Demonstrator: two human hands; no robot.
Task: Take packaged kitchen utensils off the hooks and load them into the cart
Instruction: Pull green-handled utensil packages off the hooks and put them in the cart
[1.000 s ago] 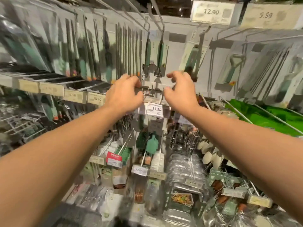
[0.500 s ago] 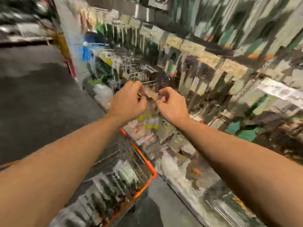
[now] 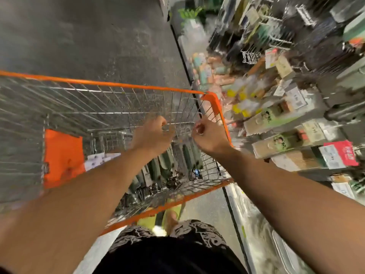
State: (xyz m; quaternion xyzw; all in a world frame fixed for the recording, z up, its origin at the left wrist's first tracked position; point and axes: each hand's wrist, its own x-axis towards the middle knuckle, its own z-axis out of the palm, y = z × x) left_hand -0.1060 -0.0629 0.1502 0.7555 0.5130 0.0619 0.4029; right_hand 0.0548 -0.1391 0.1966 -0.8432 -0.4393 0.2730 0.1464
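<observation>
Both of my hands are over the wire cart (image 3: 118, 85), which has an orange rim. My left hand (image 3: 153, 135) and my right hand (image 3: 209, 136) have curled fingers and pinch the top of a bunch of clear packaged utensils (image 3: 190, 155). The dark green handles of these hang down inside the cart's right end. Motion blur hides the exact grip. More green-handled packages (image 3: 164, 167) lie on the cart's floor below my left wrist.
An orange flap (image 3: 63, 155) sits in the cart at the left. The display shelf (image 3: 286, 119) with boxed goods and hooks runs along the right, close to the cart's right corner. Grey floor lies beyond the cart. My legs stand at the cart's near rim.
My view has swung from the hooks down to the cart. Both hands have come away from the display with the packages and now hold them over the cart.
</observation>
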